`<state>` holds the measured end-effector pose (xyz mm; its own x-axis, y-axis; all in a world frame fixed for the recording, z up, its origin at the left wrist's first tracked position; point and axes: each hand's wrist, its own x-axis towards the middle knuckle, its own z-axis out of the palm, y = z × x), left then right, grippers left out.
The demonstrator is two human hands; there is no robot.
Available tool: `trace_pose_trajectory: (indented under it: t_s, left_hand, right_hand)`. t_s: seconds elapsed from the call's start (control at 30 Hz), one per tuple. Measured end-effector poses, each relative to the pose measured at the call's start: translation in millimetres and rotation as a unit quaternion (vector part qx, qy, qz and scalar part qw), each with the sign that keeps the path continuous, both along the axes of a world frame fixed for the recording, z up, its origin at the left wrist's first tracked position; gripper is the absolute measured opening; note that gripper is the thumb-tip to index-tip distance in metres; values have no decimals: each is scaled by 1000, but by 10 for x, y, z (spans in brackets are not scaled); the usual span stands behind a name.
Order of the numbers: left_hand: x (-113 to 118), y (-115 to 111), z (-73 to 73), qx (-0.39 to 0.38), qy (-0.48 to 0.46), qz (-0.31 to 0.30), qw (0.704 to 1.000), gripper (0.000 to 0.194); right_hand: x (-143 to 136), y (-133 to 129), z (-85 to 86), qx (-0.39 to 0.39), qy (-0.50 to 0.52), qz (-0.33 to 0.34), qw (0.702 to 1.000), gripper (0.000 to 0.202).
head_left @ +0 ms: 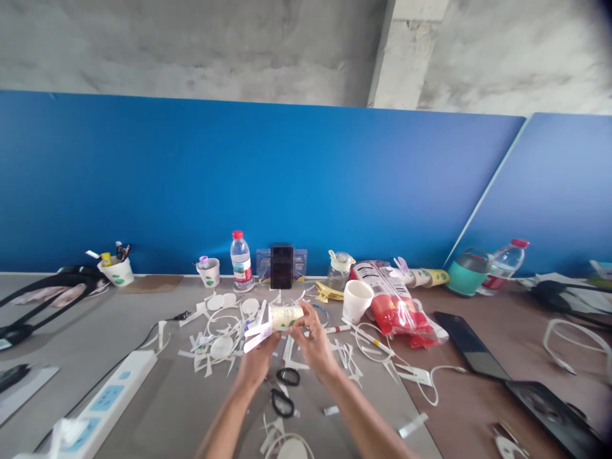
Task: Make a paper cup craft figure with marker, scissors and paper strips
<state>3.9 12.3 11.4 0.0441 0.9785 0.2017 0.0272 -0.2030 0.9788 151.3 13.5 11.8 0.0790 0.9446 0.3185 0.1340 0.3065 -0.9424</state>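
Note:
Between my two hands lies a paper cup [285, 317] on its side, with a pale yellow and green print. White strips fan out from its left end. My left hand [258, 358] grips it from below on the left, its fingers partly hidden behind the strips. On the right, my right hand [313, 335] has its thumb and fingers closed about the cup's other end. Below the hands, black-handled scissors [283, 403] lie on the table, their blades mostly hidden. White paper scraps [222, 347] and cut rings surround the hands.
Behind stand a water bottle [241, 264], a dark phone [282, 266], a glass jug [340, 271] and a white cup [357, 301]. A red plastic package [394, 299] lies to the right. A power strip [108, 401] is at left. A blue partition [287, 172] closes the back.

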Motion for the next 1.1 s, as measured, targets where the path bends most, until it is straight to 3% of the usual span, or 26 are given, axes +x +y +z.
trace_pose_trajectory:
  t_s: [0.83,1.1]
  left_hand:
    - [-9,-24,-13,-4,40,0,999,28]
    - [42,-90,58,-19,-2,0,1000,32]
  right_hand:
    - [-72,-28,-29,26,-23,-76,997,10]
    - [-96,-57,11,30,-42,-80,995,11]
